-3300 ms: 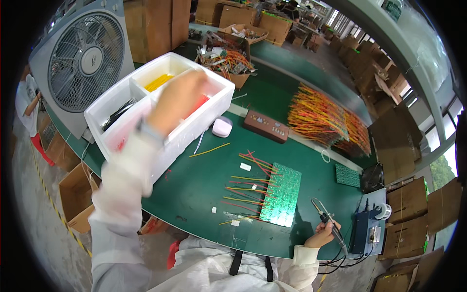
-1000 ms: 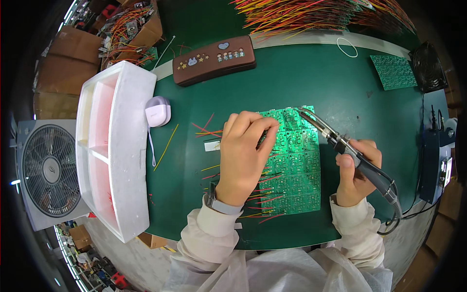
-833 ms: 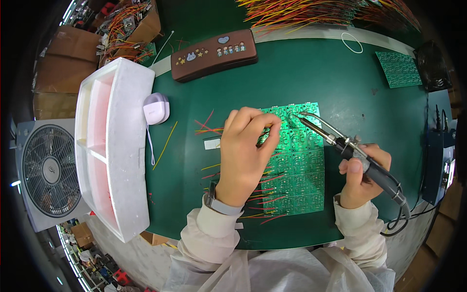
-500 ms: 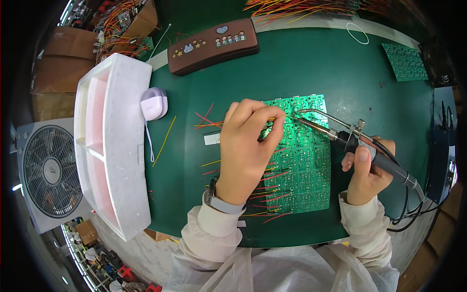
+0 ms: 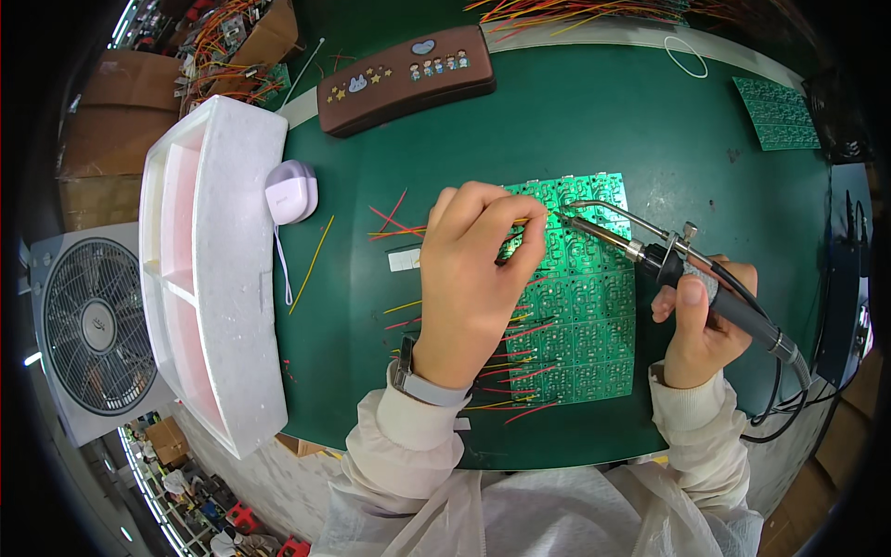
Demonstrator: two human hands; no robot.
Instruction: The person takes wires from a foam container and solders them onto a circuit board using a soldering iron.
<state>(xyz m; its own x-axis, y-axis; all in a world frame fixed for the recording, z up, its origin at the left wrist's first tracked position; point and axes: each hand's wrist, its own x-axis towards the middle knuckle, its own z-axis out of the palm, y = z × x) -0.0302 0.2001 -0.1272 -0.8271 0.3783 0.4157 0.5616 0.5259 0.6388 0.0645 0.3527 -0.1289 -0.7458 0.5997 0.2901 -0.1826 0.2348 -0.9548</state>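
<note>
A green panel of circuit boards (image 5: pixel 585 316) lies on the green work surface, with several red, yellow and black wires standing out along its left side. My left hand (image 5: pixel 483 269) is over the panel's upper left, thumb and forefinger pinched on a thin yellow wire (image 5: pixel 549 215) whose end meets the board. In my right hand (image 5: pixel 701 325) is a soldering iron (image 5: pixel 687 269) with a thin metal feed tube (image 5: pixel 622 212) clamped along it. The iron's tip and the tube's end come together at the board, close to the wire's end. My left palm hides part of the panel.
A white foam box (image 5: pixel 237 278) with pink-lined compartments stands at the left, beside a small lilac case (image 5: pixel 291 192). Behind are a brown pencil case (image 5: pixel 408 79) and bundled wires (image 5: pixel 575 17). Another circuit panel (image 5: pixel 778 114) lies far right. The iron's cable (image 5: pixel 775 408) trails right.
The whole scene has shifted very slightly in the view. Both hands keep nearly the same pose, with the wire and the iron's tip still together at the board.
</note>
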